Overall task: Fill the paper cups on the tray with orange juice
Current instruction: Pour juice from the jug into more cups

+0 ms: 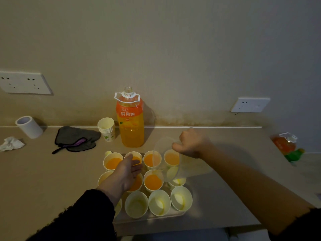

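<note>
Several paper cups stand in rows on a pale tray (173,216). The back row and a middle cup (153,182) hold orange juice; the front cups (159,202) look empty. My right hand (192,145) grips the handle of a clear plastic jug (166,159), tipped steeply left with its spout over the middle cup; the jug looks nearly empty. My left hand (127,171) hovers over the left cups with its fingers relaxed and holds nothing. A big open orange juice bottle (130,122) stands behind the tray.
A stack of spare paper cups (106,129) stands left of the bottle. A grey cloth (76,138), a white tape roll (29,126) and a crumpled tissue (11,143) lie at the left. Another orange bottle (285,144) lies at the right edge.
</note>
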The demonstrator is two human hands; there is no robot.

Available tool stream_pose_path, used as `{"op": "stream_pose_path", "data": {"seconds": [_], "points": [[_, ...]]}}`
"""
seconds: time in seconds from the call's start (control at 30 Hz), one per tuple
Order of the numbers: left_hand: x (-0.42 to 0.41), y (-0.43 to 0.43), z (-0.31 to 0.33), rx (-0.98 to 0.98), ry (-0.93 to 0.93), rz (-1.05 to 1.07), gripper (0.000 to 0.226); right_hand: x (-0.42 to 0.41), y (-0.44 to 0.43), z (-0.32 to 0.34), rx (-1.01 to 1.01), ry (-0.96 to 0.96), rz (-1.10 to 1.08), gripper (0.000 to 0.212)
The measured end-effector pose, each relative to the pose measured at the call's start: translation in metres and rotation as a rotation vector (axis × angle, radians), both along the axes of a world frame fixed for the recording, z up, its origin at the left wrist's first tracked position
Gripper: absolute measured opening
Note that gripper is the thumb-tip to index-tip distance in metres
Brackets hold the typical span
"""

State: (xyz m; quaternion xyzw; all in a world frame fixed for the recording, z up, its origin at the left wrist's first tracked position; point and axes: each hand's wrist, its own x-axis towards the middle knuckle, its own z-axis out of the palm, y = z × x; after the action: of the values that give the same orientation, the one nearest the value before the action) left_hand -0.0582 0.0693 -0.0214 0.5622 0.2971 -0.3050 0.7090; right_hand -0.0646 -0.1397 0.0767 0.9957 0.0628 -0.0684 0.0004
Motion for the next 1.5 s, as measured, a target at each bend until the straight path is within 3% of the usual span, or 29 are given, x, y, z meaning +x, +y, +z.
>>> {"op": "stream_pose_path", "data": {"seconds": [0.17, 0.53, 0.87, 1.5], "points": [[0.001, -0.002, 0.004, 0.002, 0.006, -0.007, 0.054, 0.001, -0.019, 0.0, 0.041, -0.018, -0.044, 0.053], [-0.001, -0.011, 0.004, 0.001, -0.004, -0.003, 0.054, -0.013, -0.032, 0.003, -0.074, 0.041, -0.103, 0.05], [-0.001, -0.014, 0.003, 0.022, 0.008, 0.007, 0.054, -0.015, -0.032, -0.009, -0.251, -0.03, -0.028, 0.063], [-0.005, -0.006, 0.001, 0.02, 0.0, 0.012, 0.056, -0.018, -0.021, -0.01, -0.29, -0.013, -0.008, 0.063]]}}
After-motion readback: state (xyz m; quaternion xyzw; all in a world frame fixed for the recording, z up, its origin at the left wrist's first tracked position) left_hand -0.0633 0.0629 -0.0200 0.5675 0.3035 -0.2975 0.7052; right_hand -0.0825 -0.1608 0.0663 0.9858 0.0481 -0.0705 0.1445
